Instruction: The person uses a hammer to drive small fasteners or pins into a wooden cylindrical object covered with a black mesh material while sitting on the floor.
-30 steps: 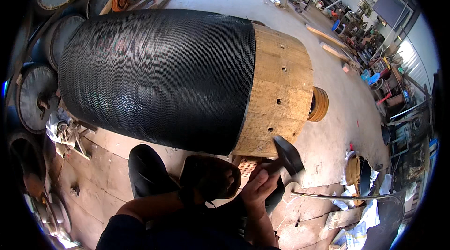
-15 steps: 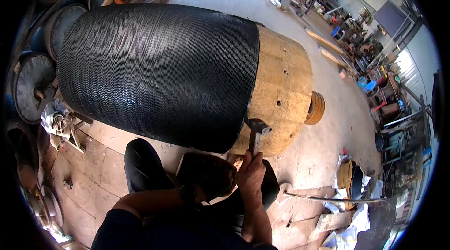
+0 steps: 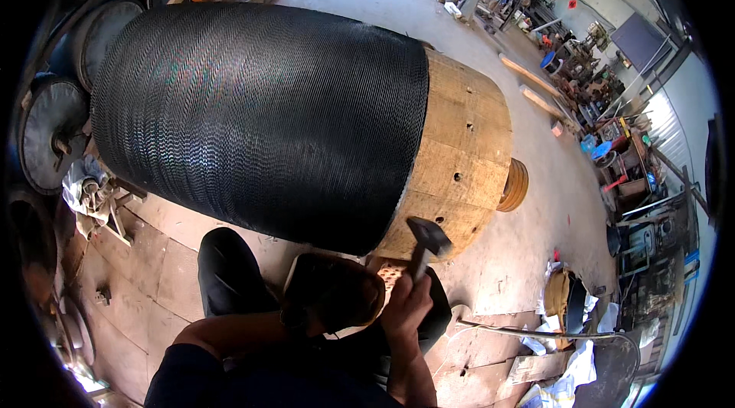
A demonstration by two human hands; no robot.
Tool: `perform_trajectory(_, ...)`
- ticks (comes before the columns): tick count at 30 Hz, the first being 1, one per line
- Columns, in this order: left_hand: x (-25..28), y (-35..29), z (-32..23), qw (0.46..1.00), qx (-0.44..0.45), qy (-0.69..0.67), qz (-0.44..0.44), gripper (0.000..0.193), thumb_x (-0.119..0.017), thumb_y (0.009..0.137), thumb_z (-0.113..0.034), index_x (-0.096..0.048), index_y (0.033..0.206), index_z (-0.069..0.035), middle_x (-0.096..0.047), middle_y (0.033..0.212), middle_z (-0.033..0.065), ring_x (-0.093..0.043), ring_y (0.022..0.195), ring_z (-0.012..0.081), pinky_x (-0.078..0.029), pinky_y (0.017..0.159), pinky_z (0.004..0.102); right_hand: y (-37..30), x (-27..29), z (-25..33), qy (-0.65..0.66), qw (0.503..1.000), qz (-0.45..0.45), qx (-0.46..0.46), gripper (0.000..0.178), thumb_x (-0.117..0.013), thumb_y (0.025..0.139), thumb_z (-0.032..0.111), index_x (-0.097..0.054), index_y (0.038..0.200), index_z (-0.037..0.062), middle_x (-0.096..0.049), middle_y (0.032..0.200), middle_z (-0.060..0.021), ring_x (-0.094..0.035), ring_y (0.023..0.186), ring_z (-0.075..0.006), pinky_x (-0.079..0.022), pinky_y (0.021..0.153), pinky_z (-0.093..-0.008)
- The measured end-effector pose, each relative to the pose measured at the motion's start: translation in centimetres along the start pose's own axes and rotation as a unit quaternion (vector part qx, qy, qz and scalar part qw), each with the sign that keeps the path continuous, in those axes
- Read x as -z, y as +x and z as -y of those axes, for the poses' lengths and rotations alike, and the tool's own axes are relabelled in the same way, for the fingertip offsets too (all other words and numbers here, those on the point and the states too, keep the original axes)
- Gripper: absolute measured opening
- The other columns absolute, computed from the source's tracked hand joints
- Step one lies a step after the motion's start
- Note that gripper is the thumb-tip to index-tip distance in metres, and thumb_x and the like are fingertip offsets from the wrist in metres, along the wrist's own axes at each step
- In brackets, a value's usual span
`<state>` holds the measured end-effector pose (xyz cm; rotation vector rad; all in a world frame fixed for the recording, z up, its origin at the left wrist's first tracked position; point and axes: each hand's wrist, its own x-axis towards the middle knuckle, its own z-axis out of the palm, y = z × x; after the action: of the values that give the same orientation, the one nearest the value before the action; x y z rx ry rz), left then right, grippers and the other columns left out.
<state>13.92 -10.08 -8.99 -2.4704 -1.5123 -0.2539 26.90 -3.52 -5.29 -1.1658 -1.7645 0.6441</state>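
A big cylinder lies across the view: a ridged black covering (image 3: 260, 125) wraps most of it, and a bare wooden end (image 3: 463, 140) with small dark holes shows at its right. My right hand (image 3: 406, 308) grips a hammer (image 3: 430, 238) by the handle. The hammer's head is just in front of the lower part of the wooden end; whether it touches the wood is unclear. My left forearm (image 3: 237, 331) reaches to a dark, brown-edged block-like thing (image 3: 333, 289) between my knees. That thing and the shadow hide my left fingers.
Grey-faced drums (image 3: 53, 132) crowd the left side. A ringed orange-brown hub (image 3: 514, 186) sticks out of the cylinder's right end. Wooden beams (image 3: 540, 100) lie on the floor beyond. Bags and scraps (image 3: 570, 370) lie at lower right by a curved metal rod (image 3: 536, 329).
My right hand and the hammer have shifted; the hammer's head has moved lower and to the right, away from the edge of the black covering. My left arm stays nearly in place.
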Motion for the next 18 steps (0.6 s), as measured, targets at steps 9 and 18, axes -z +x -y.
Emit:
perform_trajectory(9,2.2,2.2,9.2,0.924,0.163,-0.122,-0.324,0.041,-0.065,0.085,-0.008,-0.058,0.125,-0.005,-0.061,0.11,0.0196,-0.061,0.098,0.0362,-0.051,0.08,0.0472,1.2,-1.5,-3.0,-0.062,0.998,0.005,0.002,0.023,-0.053,0.099,0.019,-0.055,0.094,-0.0029,-0.057,0.066,-0.0134,-0.055,0.054,-0.0197,-0.045,0.05,-0.0382)
perform_trajectory(18,5.6,4.9,17.8,0.894,0.162,0.089,-0.409,0.049,-0.068,0.077,-0.005,-0.062,0.126,-0.011,-0.057,0.115,0.0114,-0.06,0.092,0.0305,-0.051,0.077,0.0467,2.4,-1.8,-2.2,-0.086,0.996,0.031,0.001,0.023,-0.051,0.102,0.02,-0.051,0.093,-0.0021,-0.054,0.063,-0.0204,-0.054,0.055,-0.0219,-0.044,0.05,-0.0398)
